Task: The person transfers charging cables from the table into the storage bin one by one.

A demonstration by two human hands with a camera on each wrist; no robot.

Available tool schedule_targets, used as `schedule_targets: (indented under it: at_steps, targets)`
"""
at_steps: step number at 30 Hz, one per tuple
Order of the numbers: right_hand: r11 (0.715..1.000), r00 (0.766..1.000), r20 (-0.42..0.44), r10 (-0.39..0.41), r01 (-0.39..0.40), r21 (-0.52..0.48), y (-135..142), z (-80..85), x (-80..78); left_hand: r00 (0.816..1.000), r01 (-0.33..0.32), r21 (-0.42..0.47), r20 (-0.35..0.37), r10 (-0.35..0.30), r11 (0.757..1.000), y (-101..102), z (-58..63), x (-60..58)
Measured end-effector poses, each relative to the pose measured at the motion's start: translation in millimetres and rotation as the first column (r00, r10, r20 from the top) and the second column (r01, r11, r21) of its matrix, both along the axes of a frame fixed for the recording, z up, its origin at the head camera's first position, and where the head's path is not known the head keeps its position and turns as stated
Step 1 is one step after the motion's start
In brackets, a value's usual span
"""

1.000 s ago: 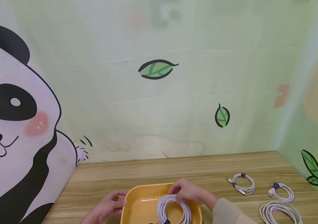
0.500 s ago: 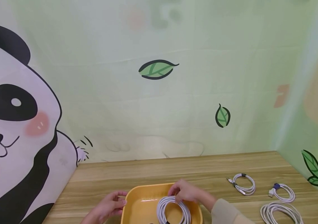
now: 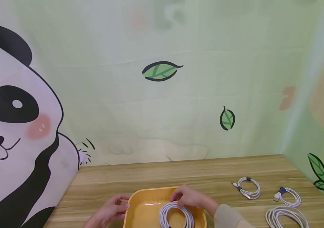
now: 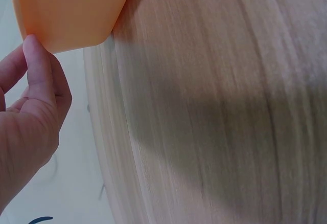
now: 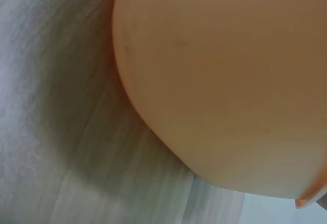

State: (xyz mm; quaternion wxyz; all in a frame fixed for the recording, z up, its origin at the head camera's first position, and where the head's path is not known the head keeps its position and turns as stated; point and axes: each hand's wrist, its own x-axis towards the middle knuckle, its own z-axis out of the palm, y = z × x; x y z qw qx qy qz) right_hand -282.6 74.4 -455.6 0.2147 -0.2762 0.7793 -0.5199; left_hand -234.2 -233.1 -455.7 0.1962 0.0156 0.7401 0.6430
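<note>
A yellow tray sits at the near middle of the table, its near part cut off in the head view. My left hand holds its left edge. In the left wrist view the same hand has a fingertip right at the tray's rim. My right hand reaches over the tray's far right corner. Its thumb and fingers pinch the top of a coiled white cable in the tray. The right wrist view is mostly filled by the tray's outer wall, with the cable hidden there.
On the wooden table, to the right, lie a small coiled white cable, another with a blue tie, and a thicker coil nearer me. A printed backdrop with a panda stands behind.
My right hand and the coiled cable have shifted slightly toward me and to the left, within the tray. The left hand and tray stay nearly in place.
</note>
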Motion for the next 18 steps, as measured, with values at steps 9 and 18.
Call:
schedule_targets:
  at_steps: [9,18]
  targets:
    - [1.000,1.000,-0.010,-0.021,0.021,0.006,-3.9,-5.2,-0.7,1.000,0.003,-0.007,-0.003,-0.003,1.000,-0.6,-1.8,-0.5]
    - [0.999,0.999,0.018,-0.033,0.033,0.019,-7.7,-9.4,-0.7,1.000,0.003,0.010,-0.012,-0.003,1.000,-0.5,-3.0,-1.0]
